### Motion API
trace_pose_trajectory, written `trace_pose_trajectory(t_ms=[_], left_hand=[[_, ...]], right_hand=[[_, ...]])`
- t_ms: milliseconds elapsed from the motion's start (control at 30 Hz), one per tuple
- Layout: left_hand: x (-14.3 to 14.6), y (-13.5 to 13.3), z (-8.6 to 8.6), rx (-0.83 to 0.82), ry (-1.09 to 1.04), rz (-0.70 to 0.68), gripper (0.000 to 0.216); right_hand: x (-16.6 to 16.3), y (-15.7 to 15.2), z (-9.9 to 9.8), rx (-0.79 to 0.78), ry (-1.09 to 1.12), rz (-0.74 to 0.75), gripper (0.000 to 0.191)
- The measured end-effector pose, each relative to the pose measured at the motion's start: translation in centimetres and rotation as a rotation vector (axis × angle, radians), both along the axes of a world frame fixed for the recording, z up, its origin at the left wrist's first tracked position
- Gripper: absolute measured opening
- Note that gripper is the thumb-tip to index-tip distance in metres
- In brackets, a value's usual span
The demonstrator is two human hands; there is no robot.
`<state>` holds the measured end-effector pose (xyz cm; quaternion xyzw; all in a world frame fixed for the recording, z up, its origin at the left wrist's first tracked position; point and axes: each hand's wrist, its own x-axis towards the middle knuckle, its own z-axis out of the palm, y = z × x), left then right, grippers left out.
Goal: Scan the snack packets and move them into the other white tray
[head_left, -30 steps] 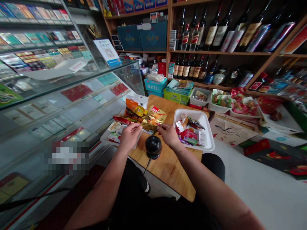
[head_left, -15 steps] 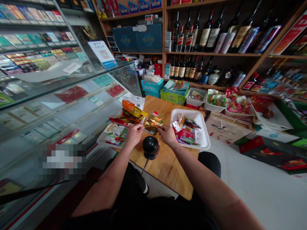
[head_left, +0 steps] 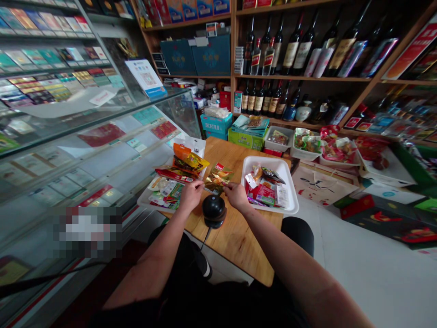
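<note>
A gold snack packet [head_left: 219, 176] with a red label lies tilted over the wooden table, between my two hands. My left hand [head_left: 191, 193] pinches its near left corner, fingers closed. The near right corner is pinched by my right hand [head_left: 236, 195]. Just in front of the packet, on my side, stands a round black device [head_left: 213, 208] with a cable running toward me. To the right is a white tray [head_left: 294, 200] of assorted small snack packets. Left of my left hand, orange and yellow snack bags [head_left: 189, 159] rest over another white tray [head_left: 145, 200] with more packets.
The wooden table [head_left: 239, 246] sits between my knees. A glass display counter [head_left: 112, 155] with cigarette packs runs along the left. Behind are a green box [head_left: 246, 139], shelves of bottles [head_left: 293, 50] and white bins of snacks [head_left: 309, 153]. A paper bag [head_left: 322, 180] stands right.
The gold packet's near edge has lifted and crumpled a little between my hands. Both hands keep their pinch and have barely shifted.
</note>
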<state>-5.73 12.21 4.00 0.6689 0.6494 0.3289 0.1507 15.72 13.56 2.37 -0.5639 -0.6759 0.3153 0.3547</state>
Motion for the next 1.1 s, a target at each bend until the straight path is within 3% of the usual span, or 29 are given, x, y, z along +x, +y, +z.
trace_pose_trajectory(t_ms=[267, 567, 867, 1100], left_hand=[[0.0, 0.4, -0.8, -0.022, 0.014, -0.006, 0.024], [0.2, 0.6, -0.4, -0.029, 0.013, -0.006, 0.024], [1.9, 0.7, 1.8, 0.157, 0.086, 0.011, 0.026], [5.9, 0.5, 4.0, 0.244, 0.033, -0.072, 0.022]], right_hand=[[0.2, 0.2, -0.4, -0.002, -0.027, -0.012, 0.022], [0.0, 0.6, -0.6, -0.075, 0.007, -0.023, 0.023], [1.0, 0.4, 1.2, 0.021, 0.15, -0.125, 0.018], [4.5, -0.5, 3.1, 0.058, 0.413, -0.24, 0.025]])
